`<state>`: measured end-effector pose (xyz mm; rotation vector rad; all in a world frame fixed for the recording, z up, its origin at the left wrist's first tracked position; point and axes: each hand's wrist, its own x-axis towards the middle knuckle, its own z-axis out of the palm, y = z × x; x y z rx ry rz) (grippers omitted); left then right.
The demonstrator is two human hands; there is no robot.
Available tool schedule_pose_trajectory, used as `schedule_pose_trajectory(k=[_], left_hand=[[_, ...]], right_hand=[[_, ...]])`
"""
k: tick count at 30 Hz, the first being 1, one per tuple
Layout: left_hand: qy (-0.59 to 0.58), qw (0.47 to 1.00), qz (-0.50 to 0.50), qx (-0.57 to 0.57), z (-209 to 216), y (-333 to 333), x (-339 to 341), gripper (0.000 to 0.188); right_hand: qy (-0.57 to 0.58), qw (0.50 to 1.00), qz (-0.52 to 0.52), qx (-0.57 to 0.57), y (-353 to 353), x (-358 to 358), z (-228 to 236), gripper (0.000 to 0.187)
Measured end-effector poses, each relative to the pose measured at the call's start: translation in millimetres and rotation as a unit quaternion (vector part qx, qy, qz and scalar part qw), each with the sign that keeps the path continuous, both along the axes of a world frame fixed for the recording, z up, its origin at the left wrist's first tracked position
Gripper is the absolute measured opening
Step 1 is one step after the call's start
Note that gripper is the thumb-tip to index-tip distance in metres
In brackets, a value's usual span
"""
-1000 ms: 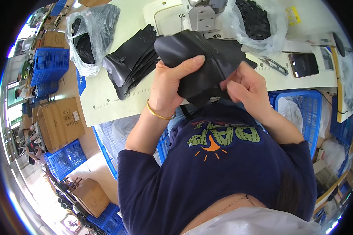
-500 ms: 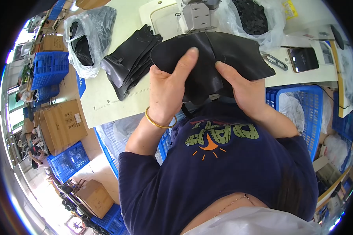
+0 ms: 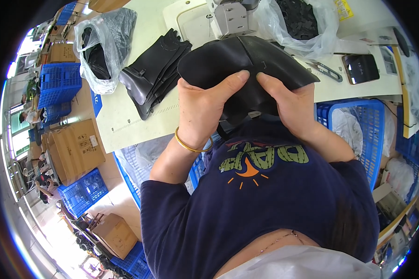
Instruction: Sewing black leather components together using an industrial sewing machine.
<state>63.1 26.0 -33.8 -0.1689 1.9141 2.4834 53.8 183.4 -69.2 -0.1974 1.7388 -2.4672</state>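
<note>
Between my hands is a black leather-like piece (image 3: 219,58) with a seam down its middle, bent over and held just in front of the sewing machine (image 3: 233,19). My left hand (image 3: 205,100) grips its left part, thumb pressed near the seam and fingers hidden underneath. On the other side of the seam, my right hand (image 3: 288,100) holds it the same way, thumb on top. The two thumb tips nearly meet. To the left on the table lies a stack of similar black pieces (image 3: 156,69).
A clear plastic bag (image 3: 121,37) with black pieces stands at the table's far left. Another bag (image 3: 328,44) of black scraps sits right of the machine, near thread snips (image 3: 328,70) and a phone (image 3: 361,69). Blue crates (image 3: 370,135) flank me below the table (image 3: 139,132).
My left thumb has slid right, toward the seam and my right thumb. The black piece's right side now bends down more, and the phone's screen has lit up.
</note>
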Motion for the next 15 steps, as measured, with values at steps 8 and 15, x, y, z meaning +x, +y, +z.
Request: schedule_pose_trajectory(k=[8, 15], left_hand=[[-0.006, 1.0, 0.004, 0.004, -0.7, 1.5, -0.4, 0.019], [0.0, 1.0, 0.006, 0.004, -1.7, 1.9, -0.2, 0.019]], right_hand=[[0.023, 1.0, -0.008, 0.02, -1.6, -1.9, 3.4, 0.021], [0.042, 0.999, -0.014, 0.027, -2.2, -2.8, 2.8, 0.02]])
